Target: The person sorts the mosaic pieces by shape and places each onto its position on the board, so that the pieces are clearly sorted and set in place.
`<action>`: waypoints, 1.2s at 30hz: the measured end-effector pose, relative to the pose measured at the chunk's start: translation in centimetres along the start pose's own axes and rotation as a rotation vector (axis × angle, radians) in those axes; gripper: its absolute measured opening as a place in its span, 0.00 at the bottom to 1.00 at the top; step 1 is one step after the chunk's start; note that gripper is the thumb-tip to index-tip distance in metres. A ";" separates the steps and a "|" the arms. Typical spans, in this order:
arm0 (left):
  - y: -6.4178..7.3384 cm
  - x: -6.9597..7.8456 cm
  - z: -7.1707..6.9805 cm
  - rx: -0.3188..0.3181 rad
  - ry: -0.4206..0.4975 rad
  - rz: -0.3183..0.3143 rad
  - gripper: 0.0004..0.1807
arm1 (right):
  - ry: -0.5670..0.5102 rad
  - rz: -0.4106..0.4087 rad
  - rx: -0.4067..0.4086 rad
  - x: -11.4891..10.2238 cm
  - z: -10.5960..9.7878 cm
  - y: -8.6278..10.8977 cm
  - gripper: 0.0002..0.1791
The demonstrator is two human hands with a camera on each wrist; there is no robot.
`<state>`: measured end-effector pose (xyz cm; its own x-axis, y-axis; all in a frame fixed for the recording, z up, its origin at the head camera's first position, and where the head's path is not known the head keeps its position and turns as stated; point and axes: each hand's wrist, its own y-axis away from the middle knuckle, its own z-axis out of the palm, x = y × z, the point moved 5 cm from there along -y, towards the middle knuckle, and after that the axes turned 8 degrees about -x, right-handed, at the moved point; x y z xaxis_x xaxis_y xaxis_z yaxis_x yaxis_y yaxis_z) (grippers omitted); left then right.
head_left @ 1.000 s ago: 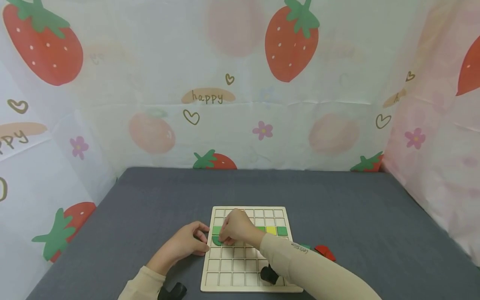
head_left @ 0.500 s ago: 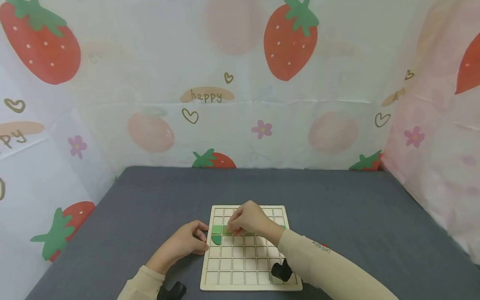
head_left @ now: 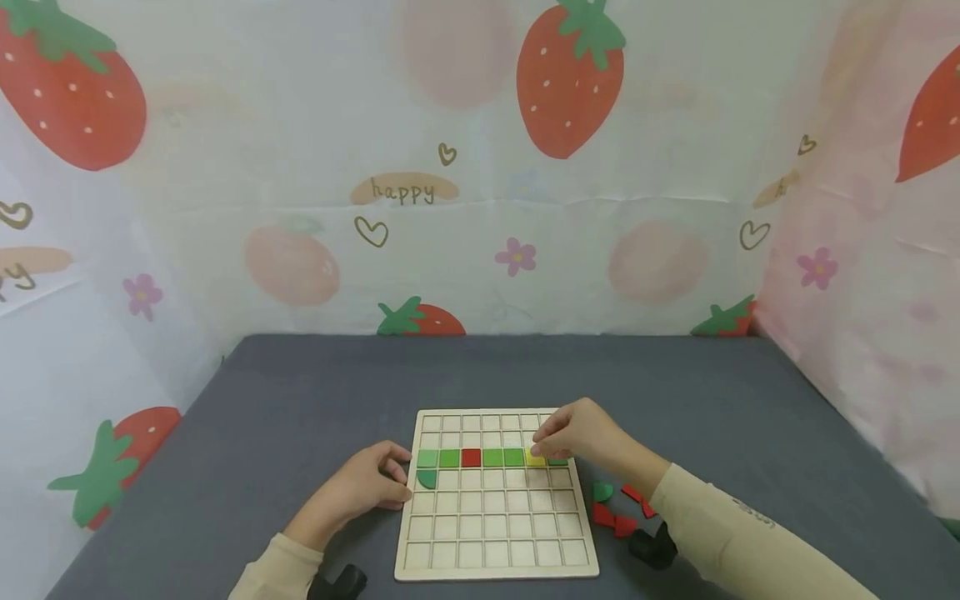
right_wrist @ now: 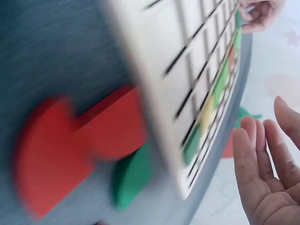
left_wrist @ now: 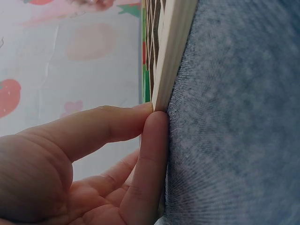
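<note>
A pale wooden grid board (head_left: 495, 529) lies on the table. Across one of its rows runs a line of square tiles: several green ones, a red tile (head_left: 471, 457) and a yellow tile (head_left: 536, 460). Below the leftmost tile sits a green quarter-round piece (head_left: 427, 478) in its own cell. My left hand (head_left: 363, 483) pinches the board's left edge between thumb and finger, seen closely in the left wrist view. Over the right end of the tile row hovers my right hand (head_left: 585, 435); in the right wrist view its fingers (right_wrist: 248, 164) are spread apart, holding nothing.
Right of the board lie loose pieces: a green rounded piece (head_left: 602, 491) and several red pieces (head_left: 602, 514), blurred in the right wrist view. Dark grey cloth (head_left: 315, 383) covers the table. A strawberry-print curtain (head_left: 637, 167) encloses the back and sides.
My right hand has left the green quarter-round piece and swept right across the board, uncovering the tile row and the loose pieces. The left hand has stayed at the board's edge.
</note>
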<state>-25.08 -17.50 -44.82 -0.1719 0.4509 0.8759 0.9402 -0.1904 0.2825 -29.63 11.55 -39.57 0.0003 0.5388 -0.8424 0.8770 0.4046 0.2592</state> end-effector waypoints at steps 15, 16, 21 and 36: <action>0.1 0.0 -0.1 0.007 0.019 -0.008 0.27 | 0.091 0.091 0.038 4.4 -2.8 2.0 0.11; 0.1 0.0 -0.1 0.007 0.020 -0.007 0.27 | 0.094 0.093 0.038 4.6 -2.9 2.1 0.11; 0.1 0.0 -0.1 0.012 0.016 -0.007 0.27 | 0.127 0.110 0.025 5.5 -3.4 2.4 0.11; -0.1 0.0 0.0 0.024 0.011 0.000 0.27 | 0.165 0.087 -0.085 6.4 -3.5 3.1 0.10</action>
<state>-25.18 -17.46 -44.86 -0.1753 0.4417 0.8799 0.9468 -0.1693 0.2736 -28.61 18.79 -42.50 -0.0104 0.6859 -0.7277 0.8334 0.4081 0.3727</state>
